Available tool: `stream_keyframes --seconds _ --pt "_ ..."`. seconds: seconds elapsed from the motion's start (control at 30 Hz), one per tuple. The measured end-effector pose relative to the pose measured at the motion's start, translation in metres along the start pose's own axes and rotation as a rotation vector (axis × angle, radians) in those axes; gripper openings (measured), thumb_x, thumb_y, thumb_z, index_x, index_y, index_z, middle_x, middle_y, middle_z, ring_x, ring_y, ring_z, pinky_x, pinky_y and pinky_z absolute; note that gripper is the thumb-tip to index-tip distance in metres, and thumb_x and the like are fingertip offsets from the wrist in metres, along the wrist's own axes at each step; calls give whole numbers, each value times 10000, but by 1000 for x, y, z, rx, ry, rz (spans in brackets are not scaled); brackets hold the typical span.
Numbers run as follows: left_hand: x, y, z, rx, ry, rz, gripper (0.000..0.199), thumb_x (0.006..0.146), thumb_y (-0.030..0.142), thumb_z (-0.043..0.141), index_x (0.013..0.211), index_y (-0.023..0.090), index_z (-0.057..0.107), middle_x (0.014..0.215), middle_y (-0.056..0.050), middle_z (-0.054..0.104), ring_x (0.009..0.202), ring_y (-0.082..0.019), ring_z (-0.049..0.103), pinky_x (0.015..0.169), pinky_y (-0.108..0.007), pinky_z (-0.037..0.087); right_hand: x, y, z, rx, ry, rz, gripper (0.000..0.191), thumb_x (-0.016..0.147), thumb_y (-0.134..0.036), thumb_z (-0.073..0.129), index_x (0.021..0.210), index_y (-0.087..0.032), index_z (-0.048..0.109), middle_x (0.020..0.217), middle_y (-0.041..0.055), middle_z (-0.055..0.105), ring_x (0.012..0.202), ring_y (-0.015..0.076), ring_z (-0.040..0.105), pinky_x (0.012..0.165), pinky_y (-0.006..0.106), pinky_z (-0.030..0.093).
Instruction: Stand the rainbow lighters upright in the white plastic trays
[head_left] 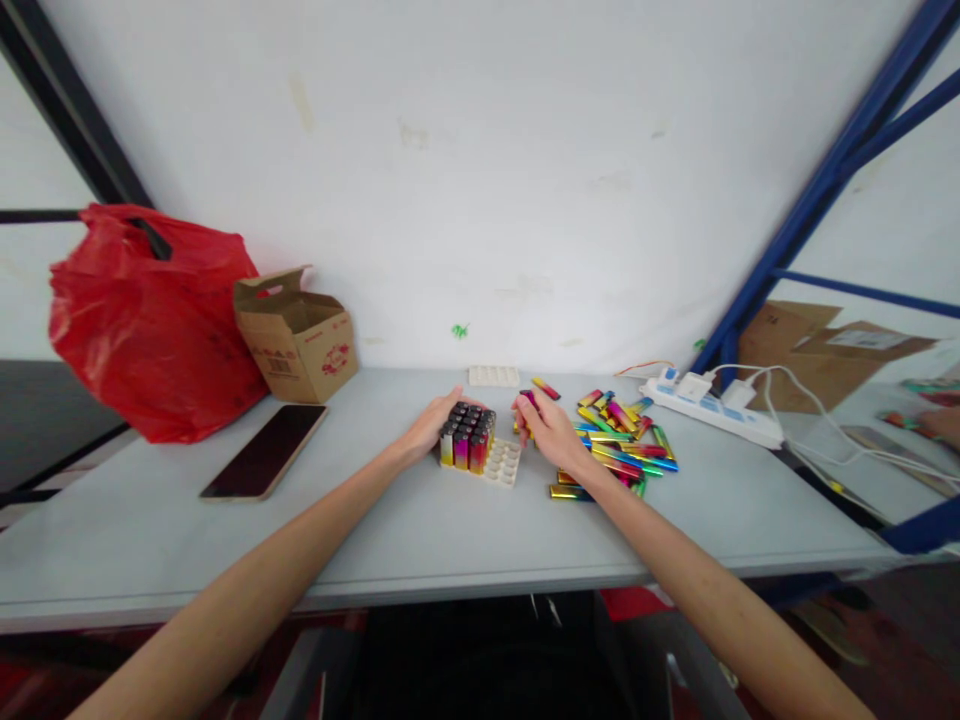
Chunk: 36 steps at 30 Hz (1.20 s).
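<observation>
A white tray (500,466) with round hollows lies on the table in front of me. Black-topped lighters (470,440) with shiny yellow, purple and red bodies stand upright and close together in its left part; the hollows on its right are bare. My left hand (431,425) is around the left and far side of these lighters, its fingertips partly hidden behind them. Just right of the tray, my right hand (549,428) is closed on a purple and yellow lighter (529,398), mostly covered by the fingers. Loose shiny multicoloured lighters (619,450) lie heaped beyond my right wrist.
A second white tray (493,376) lies by the wall, near a single lighter (546,388). At left are a phone (265,452), an open cardboard box (300,340) and a red plastic bag (150,325). A power strip (712,408) with cables bounds the right side.
</observation>
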<state>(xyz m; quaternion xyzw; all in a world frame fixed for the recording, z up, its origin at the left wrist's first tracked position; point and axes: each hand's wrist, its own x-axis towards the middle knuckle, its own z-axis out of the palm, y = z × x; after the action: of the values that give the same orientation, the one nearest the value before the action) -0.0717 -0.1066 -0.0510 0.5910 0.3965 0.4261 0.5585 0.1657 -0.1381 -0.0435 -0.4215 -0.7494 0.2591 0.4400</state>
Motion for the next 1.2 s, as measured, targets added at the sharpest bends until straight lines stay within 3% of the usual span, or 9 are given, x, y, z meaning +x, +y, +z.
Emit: stream_keyframes --seconds 0.1,0.17,0.3,0.43,0.53,0.77,1.0,1.1,1.2 --pt "-1 1 0 9 -9 3 743 794 846 605 943 150 816 867 -100 818 896 -285 745 857 -371 553 -1 -4 -2 -139 -31 -120 444 1076 -577 366 875 -228 551 871 44 655 789 191 628 730 317 496" --pt "-1 2 0 9 -10 3 742 787 848 613 940 151 816 858 -97 817 895 -283 743 861 -368 552 -1 -7 -3 -274 -33 -167 467 1076 -572 384 781 -234 516 786 33 625 762 196 600 734 323 474" --pt "-2 2 0 -2 -10 -10 751 765 853 635 954 149 815 914 -106 822 884 -276 739 865 -365 548 -3 -8 -3 -310 -50 -84 452 1080 -535 413 751 -239 502 653 2 615 615 183 573 650 311 422" --pt "-2 3 0 -7 -16 -14 729 770 835 644 953 148 807 942 -115 818 882 -273 733 873 -373 542 -2 -4 -1 -274 -91 -73 423 1081 -543 423 825 -234 555 758 34 712 715 211 662 690 309 433" --pt "-3 3 1 16 3 12 696 794 821 617 939 161 782 903 -90 801 873 -257 717 850 -356 532 -1 -1 -1 -312 -143 -113 423 1083 -560 416 858 -234 564 771 36 703 731 211 646 708 311 431" --pt "1 -2 3 121 198 146 590 831 811 560 829 221 578 741 5 648 731 -197 608 703 -305 480 -1 4 0 -400 -188 -225 390 1095 -496 422 846 -229 558 799 45 647 734 201 573 722 310 415" --pt "6 -6 -11 334 416 216 592 771 662 682 540 247 329 536 37 468 568 -138 461 581 -266 334 -2 -3 -5 -427 -256 -193 365 1066 -519 504 941 -210 651 839 41 684 753 198 600 728 299 428" --pt "6 -6 -14 360 456 195 556 802 665 658 508 228 480 542 -1 555 575 -159 506 593 -282 356 -1 -7 -16 -346 -154 -171 389 1104 -496 395 1106 -223 673 987 56 729 885 213 657 832 318 466" --pt "7 -6 -12 346 462 141 625 853 753 546 556 206 606 551 -31 606 572 -182 554 592 -293 387 2 1 -26 -409 28 -169 408 1121 -415 324 1092 -210 676 1025 89 721 968 240 657 914 357 474"
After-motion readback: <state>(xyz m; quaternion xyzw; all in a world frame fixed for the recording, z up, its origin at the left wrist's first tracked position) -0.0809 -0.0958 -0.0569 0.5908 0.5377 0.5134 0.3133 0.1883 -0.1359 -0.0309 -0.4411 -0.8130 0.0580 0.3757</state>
